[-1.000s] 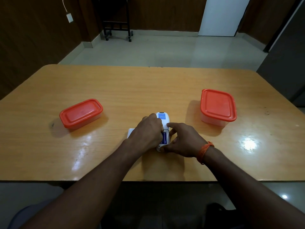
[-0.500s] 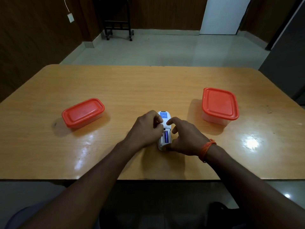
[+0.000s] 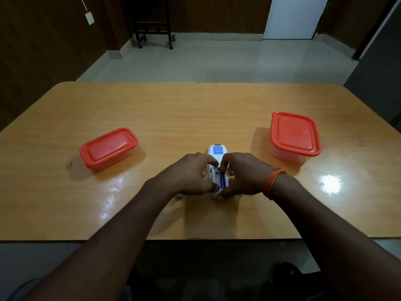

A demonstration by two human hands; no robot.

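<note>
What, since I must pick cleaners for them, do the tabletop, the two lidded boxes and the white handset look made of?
The tabletop looks like glossy wood-grain laminate: lamp glare mirrors off it. The left box and right box seem plastic: orange-red lids with a soft sheen over cloudy translucent walls. The white handset looks like smooth hard plastic: an even moulded shell with rounded edges.

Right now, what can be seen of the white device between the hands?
The white device is an elongated, rounded, plastic-looking body lying flat on the wooden table, back upward, pointing away from the person. A blue label sits at its far end. Its battery compartment is open, with a blue battery lying lengthwise inside. The left hand and right hand grip it from either side, fingertips at the compartment's far edge, thumbs near its near end.
</note>
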